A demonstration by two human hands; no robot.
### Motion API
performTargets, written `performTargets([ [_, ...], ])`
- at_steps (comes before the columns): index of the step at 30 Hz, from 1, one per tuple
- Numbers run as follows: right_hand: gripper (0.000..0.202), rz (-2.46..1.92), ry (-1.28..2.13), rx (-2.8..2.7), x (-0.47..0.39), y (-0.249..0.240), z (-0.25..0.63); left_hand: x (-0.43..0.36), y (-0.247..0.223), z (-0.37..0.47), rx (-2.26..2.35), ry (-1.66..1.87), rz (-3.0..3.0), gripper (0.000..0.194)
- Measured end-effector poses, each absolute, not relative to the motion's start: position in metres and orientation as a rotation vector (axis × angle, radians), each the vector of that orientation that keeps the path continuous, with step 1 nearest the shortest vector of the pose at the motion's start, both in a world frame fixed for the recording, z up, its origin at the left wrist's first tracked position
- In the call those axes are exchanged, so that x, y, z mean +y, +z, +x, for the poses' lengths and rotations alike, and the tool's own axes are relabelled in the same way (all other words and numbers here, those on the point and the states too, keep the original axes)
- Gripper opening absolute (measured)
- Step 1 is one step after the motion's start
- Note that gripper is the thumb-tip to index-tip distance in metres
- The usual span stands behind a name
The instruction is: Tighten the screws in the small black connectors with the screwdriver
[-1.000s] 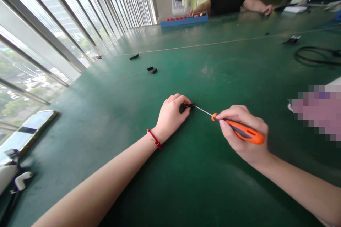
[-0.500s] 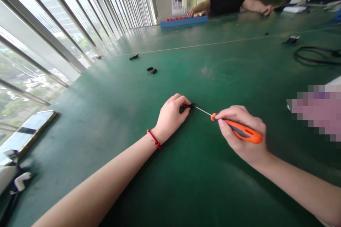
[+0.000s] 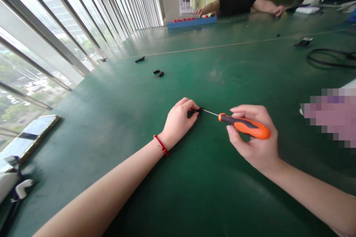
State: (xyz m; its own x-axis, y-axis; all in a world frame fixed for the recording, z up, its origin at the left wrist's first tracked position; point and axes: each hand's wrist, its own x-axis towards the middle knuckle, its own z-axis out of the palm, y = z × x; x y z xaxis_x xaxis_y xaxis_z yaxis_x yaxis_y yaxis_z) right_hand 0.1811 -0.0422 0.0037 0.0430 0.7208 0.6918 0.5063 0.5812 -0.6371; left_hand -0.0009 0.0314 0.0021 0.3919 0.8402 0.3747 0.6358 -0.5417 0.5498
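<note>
Phone (image 3: 29, 139) lies left, black pieces (image 3: 160, 74) ahead, your left hand (image 3: 179, 120) pinching a dark part (image 3: 195, 110), right hand (image 3: 260, 150) half-curled round a screwdriver (image 3: 247, 126).

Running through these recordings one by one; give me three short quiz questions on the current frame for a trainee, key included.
1. What colour is the bracelet worn just behind the left hand? A) blue B) red C) white
2. True or false: the shaft of the screwdriver runs toward the small black part pinched by the left hand.
3. Fill in: the right hand is at the orange-and-grey ____ of the screwdriver.

Key: 1. B; 2. true; 3. handle.
</note>
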Motion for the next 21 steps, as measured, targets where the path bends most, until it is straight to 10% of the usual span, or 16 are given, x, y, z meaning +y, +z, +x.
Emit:
performTargets([
  [21, 0.027, -1.057, 0.132, -1.613, -0.0441, 0.0032, 0.1812, 0.0316, 0.0012, -0.0006, 1.288, 0.911, 2.345, 0.009],
])
